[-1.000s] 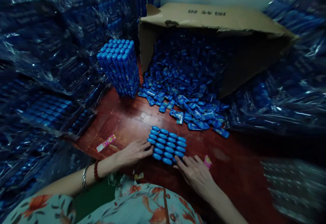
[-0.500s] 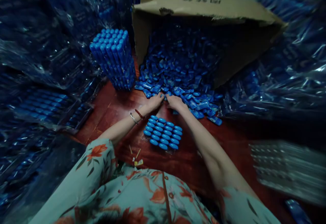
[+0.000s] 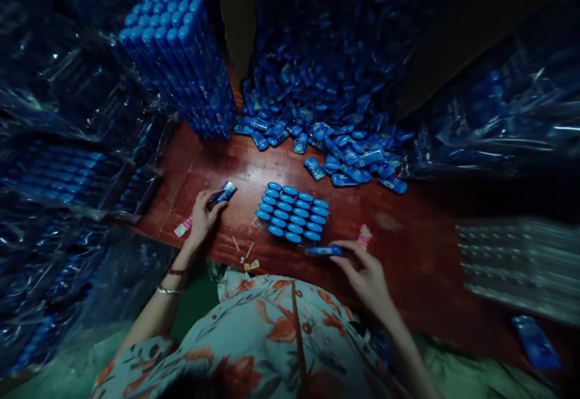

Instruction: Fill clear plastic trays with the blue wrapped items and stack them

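My left hand [image 3: 205, 214] pinches a small flat blue pack [image 3: 226, 191] with a label, just above the red-brown table. On the other side, my right hand [image 3: 365, 269] grips a second flat blue pack [image 3: 327, 250] edge-on between thumb and fingers, close to the table's front edge. Between the hands stands a block of blue packs [image 3: 295, 211], set in rows with their rounded light-blue ends up. A pink-and-white slip [image 3: 183, 227] is beside my left hand. Just behind my right fingers is another pink slip [image 3: 364, 236].
Loose blue packs [image 3: 353, 157] spill from a dark heap at the back. At back left rises a tall stack of blue packs [image 3: 181, 60]. Clear plastic trays [image 3: 521, 266] are at right, with a blue pack [image 3: 537, 341] nearby. Plastic-wrapped bundles [image 3: 67, 175] line the left.
Both hands have come back from the loose heap and moved apart, each now with a blue pack. Pink slips show beside them. The view has tilted down.
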Action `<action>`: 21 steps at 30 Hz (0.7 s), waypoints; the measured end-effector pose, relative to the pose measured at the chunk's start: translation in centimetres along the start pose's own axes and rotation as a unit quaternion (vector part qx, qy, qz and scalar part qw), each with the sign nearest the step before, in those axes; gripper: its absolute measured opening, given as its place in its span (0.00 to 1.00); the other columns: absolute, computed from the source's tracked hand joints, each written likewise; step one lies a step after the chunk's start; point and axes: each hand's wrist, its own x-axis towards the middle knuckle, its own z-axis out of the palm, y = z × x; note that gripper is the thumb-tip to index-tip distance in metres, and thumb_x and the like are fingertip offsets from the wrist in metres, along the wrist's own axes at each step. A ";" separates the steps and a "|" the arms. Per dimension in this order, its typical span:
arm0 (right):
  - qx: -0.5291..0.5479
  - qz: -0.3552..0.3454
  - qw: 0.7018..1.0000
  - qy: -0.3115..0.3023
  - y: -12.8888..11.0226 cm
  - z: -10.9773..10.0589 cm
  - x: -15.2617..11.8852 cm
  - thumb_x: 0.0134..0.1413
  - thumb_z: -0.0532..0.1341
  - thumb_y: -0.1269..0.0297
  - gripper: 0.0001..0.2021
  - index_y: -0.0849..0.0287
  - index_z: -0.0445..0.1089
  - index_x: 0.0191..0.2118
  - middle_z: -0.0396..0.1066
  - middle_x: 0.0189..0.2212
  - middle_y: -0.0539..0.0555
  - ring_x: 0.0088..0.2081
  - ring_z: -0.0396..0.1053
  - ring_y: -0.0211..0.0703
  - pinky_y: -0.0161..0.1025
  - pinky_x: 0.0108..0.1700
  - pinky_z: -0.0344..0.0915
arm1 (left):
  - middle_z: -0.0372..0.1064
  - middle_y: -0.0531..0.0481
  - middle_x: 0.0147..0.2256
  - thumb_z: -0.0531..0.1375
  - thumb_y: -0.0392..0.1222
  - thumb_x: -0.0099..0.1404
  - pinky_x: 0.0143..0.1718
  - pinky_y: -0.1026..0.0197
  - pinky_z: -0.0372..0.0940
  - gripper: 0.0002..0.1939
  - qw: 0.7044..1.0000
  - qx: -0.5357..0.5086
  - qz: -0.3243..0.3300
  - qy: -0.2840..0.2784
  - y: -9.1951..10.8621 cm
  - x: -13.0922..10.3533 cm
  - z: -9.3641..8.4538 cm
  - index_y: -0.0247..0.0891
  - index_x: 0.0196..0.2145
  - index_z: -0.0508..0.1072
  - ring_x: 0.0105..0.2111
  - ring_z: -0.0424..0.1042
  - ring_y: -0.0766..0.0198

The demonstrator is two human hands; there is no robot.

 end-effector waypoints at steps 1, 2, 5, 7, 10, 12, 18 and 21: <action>-0.037 -0.051 0.998 0.004 0.0 1.2 -0.6 0.55 0.57 0.63 0.10 0.56 0.70 0.42 0.72 0.37 0.54 0.38 0.72 0.42 0.40 0.42 0.70 | 0.66 0.46 0.41 0.60 0.48 0.58 0.46 0.55 0.62 0.20 0.999 -0.030 -0.024 0.026 0.3 -0.4 0.4 0.36 0.46 0.69 0.41 0.66 0.59; -0.083 -0.099 0.992 0.004 0.0 2.2 -1.0 0.57 0.54 0.67 0.11 0.56 0.70 0.45 0.72 0.39 0.56 0.40 0.71 0.42 0.40 0.43 0.70 | 0.66 0.46 0.40 0.61 0.48 0.57 0.45 0.56 0.63 0.21 0.996 -0.056 -0.044 0.045 0.7 -0.8 0.9 0.36 0.47 0.68 0.41 0.67 0.59; -0.238 -0.193 0.952 -0.024 -0.1 3.5 -1.1 0.58 0.48 0.75 0.19 0.58 0.65 0.52 0.69 0.40 0.58 0.41 0.69 0.41 0.38 0.42 0.69 | 0.68 0.47 0.39 0.60 0.50 0.58 0.45 0.56 0.64 0.20 0.991 -0.094 -0.077 0.061 2.0 -2.2 1.3 0.35 0.45 0.67 0.40 0.69 0.59; -0.343 -0.206 0.915 -0.054 -0.6 3.2 -0.9 0.57 0.47 0.77 0.20 0.59 0.64 0.53 0.69 0.38 0.58 0.38 0.68 0.41 0.37 0.39 0.68 | 0.68 0.47 0.39 0.59 0.49 0.60 0.44 0.57 0.65 0.17 0.991 -0.091 -0.064 0.068 3.0 -3.6 0.6 0.36 0.43 0.68 0.40 0.69 0.60; -0.456 -0.218 0.856 -0.106 -2.1 2.4 -0.3 0.54 0.49 0.80 0.19 0.60 0.65 0.50 0.68 0.36 0.57 0.36 0.66 0.42 0.37 0.39 0.64 | 0.67 0.48 0.40 0.58 0.45 0.62 0.42 0.58 0.66 0.12 0.997 -0.046 0.008 0.066 5.0 -6.3 -1.0 0.39 0.43 0.70 0.40 0.68 0.61; -0.496 -0.241 0.822 -0.143 -3.3 2.2 0.4 0.52 0.51 0.80 0.18 0.60 0.66 0.47 0.68 0.35 0.56 0.35 0.65 0.43 0.38 0.38 0.62 | 0.66 0.47 0.41 0.56 0.42 0.63 0.43 0.58 0.66 0.12 0.997 -0.005 0.064 0.034 6.6 -7.9 -1.6 0.40 0.45 0.70 0.41 0.68 0.61; -0.521 -0.261 0.781 -0.225 -5.0 2.1 2.1 0.51 0.51 0.81 0.16 0.59 0.67 0.42 0.69 0.33 0.55 0.32 0.67 0.42 0.37 0.33 0.60 | 0.66 0.45 0.41 0.49 0.34 0.66 0.42 0.58 0.67 0.17 0.981 0.050 0.165 -0.094 8.8 -9.3 0.0 0.40 0.52 0.62 0.41 0.69 0.62; -0.516 -0.280 0.789 -0.184 -4.4 1.8 1.9 0.51 0.49 0.81 0.18 0.59 0.67 0.44 0.71 0.38 0.57 0.36 0.69 0.42 0.38 0.38 0.62 | 0.65 0.44 0.42 0.47 0.31 0.66 0.41 0.58 0.67 0.20 0.957 0.094 0.236 -0.139 8.8 -8.4 0.6 0.41 0.55 0.61 0.42 0.68 0.61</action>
